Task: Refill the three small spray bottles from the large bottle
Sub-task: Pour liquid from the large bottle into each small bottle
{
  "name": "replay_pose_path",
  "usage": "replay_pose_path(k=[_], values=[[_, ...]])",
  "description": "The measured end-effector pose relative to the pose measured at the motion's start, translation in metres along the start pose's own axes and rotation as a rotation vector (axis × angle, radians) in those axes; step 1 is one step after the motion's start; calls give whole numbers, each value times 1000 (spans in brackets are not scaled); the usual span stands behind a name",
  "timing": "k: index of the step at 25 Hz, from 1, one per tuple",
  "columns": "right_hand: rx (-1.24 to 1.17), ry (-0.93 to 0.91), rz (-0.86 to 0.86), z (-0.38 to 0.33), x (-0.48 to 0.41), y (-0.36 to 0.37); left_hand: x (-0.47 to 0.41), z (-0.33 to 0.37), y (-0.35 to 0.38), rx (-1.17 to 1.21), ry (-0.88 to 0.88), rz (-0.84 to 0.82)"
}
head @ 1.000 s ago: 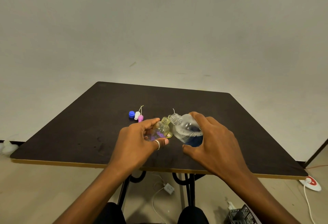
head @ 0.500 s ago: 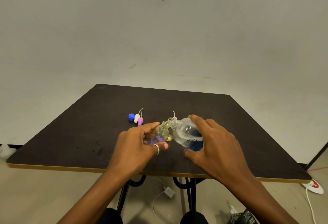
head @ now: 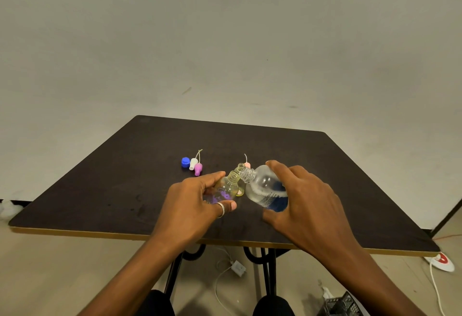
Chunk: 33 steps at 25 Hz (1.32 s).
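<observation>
Large bottle (head: 265,188), head view: tilted left, low over the near-centre worktop (head: 112,190), with its open threaded neck just beside the mouth of the small spray bottle (head: 228,185). Right hand (head: 307,203) fingers wrap its body at the label. Left hand (head: 192,203) fingers curl round the small one, low down, neck free. We judge both to be thin clear plastic: light, squashy, slick if wet. Hold the big one mid-body, gently, since a squeeze would spurt liquid. Second small bottle (head: 241,166) stands just behind. Blue cap (head: 185,162), white spray head (head: 193,163) and pink spray head (head: 198,168) lie further left.
</observation>
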State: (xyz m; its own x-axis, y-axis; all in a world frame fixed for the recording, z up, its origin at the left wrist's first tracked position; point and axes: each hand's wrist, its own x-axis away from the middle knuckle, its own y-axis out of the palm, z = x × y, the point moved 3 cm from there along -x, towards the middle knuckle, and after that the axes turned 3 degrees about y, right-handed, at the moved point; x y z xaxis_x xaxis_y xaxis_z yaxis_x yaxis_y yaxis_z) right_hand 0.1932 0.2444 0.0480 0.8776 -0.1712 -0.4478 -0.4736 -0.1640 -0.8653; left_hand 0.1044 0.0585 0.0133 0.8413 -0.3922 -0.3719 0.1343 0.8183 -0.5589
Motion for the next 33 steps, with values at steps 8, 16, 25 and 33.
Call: replay_pose_path(k=[8,16,25,33], values=[[34,6,-21,0,0,-2,1,0,1,-7,-8,-3],[38,-3,-2,-1,-1,-4,0,-2,4,-18,-7,-5],[57,-2,-3,0,0,-3,0,-1,4,-29,-5,-10],[78,-1,13,1,-1,-3,0,-1,5,-24,-8,-10]])
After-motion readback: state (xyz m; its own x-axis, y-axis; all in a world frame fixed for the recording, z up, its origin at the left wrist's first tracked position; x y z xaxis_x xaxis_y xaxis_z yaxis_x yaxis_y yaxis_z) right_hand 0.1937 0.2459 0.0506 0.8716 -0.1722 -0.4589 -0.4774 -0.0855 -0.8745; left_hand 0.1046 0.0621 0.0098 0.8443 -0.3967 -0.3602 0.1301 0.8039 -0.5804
